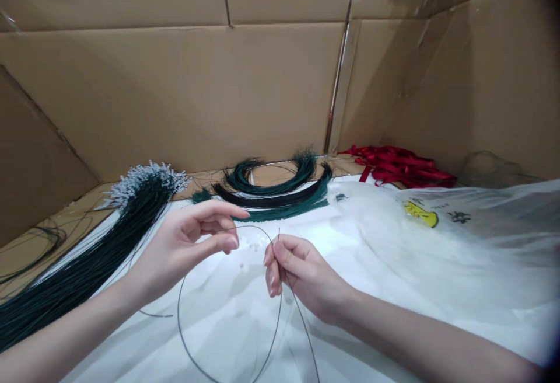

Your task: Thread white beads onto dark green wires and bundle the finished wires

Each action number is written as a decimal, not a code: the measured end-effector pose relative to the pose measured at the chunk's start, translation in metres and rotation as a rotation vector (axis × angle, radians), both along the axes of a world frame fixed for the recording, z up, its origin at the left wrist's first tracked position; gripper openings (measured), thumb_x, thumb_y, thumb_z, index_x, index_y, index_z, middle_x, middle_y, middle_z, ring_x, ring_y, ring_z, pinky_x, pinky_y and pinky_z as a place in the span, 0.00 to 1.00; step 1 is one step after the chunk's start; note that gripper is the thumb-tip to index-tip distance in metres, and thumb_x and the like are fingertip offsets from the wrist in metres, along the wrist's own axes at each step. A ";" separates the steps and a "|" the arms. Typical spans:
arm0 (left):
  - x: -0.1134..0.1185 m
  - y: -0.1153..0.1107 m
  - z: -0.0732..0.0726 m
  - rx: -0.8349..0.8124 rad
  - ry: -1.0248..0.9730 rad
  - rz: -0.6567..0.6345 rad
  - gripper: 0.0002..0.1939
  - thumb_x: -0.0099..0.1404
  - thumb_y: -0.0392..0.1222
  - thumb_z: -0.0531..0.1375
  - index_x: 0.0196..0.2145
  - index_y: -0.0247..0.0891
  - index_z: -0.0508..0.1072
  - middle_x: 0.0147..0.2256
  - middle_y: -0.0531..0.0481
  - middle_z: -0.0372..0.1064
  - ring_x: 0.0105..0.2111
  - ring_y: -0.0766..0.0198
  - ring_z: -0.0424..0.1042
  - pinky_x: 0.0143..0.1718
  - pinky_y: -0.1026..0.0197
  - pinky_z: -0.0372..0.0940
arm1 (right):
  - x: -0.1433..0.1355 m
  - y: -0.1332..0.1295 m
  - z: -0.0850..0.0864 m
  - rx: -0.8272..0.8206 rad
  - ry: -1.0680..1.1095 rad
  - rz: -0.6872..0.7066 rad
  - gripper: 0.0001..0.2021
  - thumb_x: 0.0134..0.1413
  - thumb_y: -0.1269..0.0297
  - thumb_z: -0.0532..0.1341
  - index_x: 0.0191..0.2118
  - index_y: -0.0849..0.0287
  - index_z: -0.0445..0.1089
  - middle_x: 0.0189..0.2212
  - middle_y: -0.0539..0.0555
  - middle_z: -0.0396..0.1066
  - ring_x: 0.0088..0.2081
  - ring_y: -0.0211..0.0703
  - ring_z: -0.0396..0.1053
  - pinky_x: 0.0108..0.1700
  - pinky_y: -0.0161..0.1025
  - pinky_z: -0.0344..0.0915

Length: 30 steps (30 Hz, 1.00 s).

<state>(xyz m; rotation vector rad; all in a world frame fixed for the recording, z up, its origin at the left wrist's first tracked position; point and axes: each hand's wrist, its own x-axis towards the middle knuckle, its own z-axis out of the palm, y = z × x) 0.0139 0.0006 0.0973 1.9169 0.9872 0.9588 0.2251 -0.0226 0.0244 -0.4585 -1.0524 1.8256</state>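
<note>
My right hand (301,272) pinches a thin dark wire (179,319) between thumb and fingers. The wire forms a large round loop below my hands, with one short end poking up past the right fingertips and another stretch running down beneath that hand. My left hand (199,234) is beside the top of the loop, thumb and fingers apart. Part of the wire passes behind its fingers, so contact there is unclear. Close to my left forearm lies a thick bundle of dark green strands (100,249) with pale, bead-like tips (146,180).
Curved bundles of green and black strands (271,199) lie at the back middle. A pile of red ribbon (398,166) sits at the back right, behind a clear plastic bag (494,237) with yellow print. Cardboard walls (184,85) enclose the white work surface (144,351).
</note>
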 end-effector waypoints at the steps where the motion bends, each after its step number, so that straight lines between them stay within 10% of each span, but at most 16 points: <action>1: 0.004 -0.001 -0.001 0.006 -0.016 -0.020 0.09 0.62 0.41 0.66 0.41 0.43 0.78 0.28 0.52 0.74 0.28 0.68 0.73 0.31 0.69 0.69 | 0.000 0.000 -0.001 0.003 -0.003 0.005 0.17 0.60 0.53 0.64 0.30 0.63 0.72 0.18 0.49 0.71 0.21 0.32 0.68 0.28 0.31 0.60; 15: 0.021 -0.011 -0.002 0.271 -0.004 0.028 0.02 0.62 0.37 0.65 0.31 0.42 0.78 0.29 0.52 0.76 0.30 0.65 0.74 0.31 0.65 0.69 | 0.000 0.000 -0.008 0.074 -0.085 0.109 0.20 0.59 0.48 0.62 0.30 0.63 0.70 0.18 0.48 0.69 0.19 0.32 0.66 0.26 0.32 0.62; 30: -0.006 0.004 -0.004 0.007 -0.233 0.158 0.03 0.58 0.37 0.67 0.28 0.40 0.76 0.25 0.52 0.71 0.25 0.67 0.70 0.27 0.66 0.66 | 0.004 -0.001 0.000 0.185 -0.273 0.131 0.17 0.61 0.53 0.61 0.29 0.62 0.69 0.17 0.47 0.69 0.18 0.30 0.66 0.22 0.28 0.58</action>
